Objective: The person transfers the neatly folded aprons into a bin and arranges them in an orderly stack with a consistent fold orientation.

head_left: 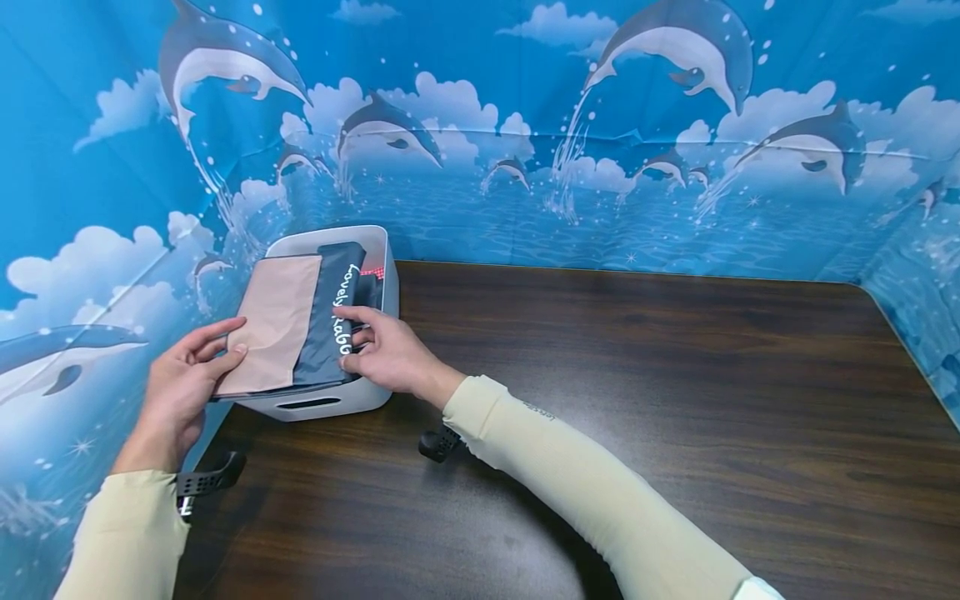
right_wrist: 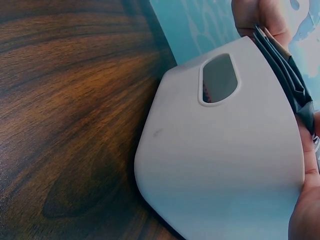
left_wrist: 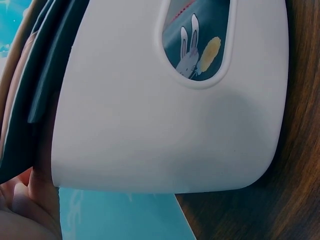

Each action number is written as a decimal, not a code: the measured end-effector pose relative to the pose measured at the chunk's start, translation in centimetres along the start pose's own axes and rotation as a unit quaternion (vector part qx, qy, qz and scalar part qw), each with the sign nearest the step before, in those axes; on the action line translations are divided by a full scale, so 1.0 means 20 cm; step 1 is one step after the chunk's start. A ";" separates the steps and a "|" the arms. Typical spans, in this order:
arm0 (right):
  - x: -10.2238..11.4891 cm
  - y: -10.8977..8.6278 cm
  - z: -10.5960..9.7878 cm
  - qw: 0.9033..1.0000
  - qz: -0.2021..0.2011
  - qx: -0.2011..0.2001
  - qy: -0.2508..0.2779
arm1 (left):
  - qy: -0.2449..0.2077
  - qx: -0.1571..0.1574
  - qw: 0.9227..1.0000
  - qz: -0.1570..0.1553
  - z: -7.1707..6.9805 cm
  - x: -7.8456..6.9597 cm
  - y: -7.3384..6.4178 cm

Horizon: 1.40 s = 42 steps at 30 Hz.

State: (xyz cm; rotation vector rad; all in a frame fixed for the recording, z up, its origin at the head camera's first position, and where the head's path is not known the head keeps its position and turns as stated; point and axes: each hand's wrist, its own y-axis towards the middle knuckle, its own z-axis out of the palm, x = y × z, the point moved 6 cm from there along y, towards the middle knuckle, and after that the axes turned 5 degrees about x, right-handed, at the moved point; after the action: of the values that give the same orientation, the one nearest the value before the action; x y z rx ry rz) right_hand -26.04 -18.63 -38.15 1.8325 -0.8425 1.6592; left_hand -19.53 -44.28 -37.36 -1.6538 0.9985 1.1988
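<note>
A folded fabric pouch (head_left: 273, 317), dusty pink on the left and navy on the right with white lettering, lies across the top of a white plastic bin (head_left: 389, 287). At its left edge my left hand (head_left: 176, 383) pinches it, thumb on top and fingers beneath. My right hand (head_left: 393, 350) grips the lettered navy edge. In the left wrist view, the layered navy edge (left_wrist: 55, 65) sticks out past the bin's rim. The right wrist view shows the folded layers (right_wrist: 287, 75) at the rim between both hands.
Inside the bin, a red checked item (head_left: 377, 272) shows behind the pouch. Through the handle hole appears navy fabric with a rabbit print (left_wrist: 190, 60). The bin stands on a dark wooden table (head_left: 637, 400), close to a blue dolphin curtain (head_left: 480, 192) behind and at left.
</note>
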 end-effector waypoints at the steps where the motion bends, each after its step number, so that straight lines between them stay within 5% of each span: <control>1: 0.00 0.00 0.00 1.000 0.001 -0.001 0.000 | 0.002 0.000 1.000 0.000 0.00 0.00 0.00; 30: 0.00 0.00 0.00 1.000 0.005 -0.003 -0.006 | 0.013 0.001 1.000 0.000 -0.01 0.00 0.00; 42: 0.06 0.00 -0.01 0.999 -0.003 -0.012 -0.039 | -0.029 0.023 0.999 -0.001 -0.03 -0.04 -0.02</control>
State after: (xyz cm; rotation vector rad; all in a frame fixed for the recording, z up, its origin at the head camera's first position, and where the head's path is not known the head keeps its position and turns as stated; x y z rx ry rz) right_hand -26.06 -18.66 -36.87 1.8922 -0.8850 1.5745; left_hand -19.19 -44.56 -36.36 -1.5765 0.9811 1.2071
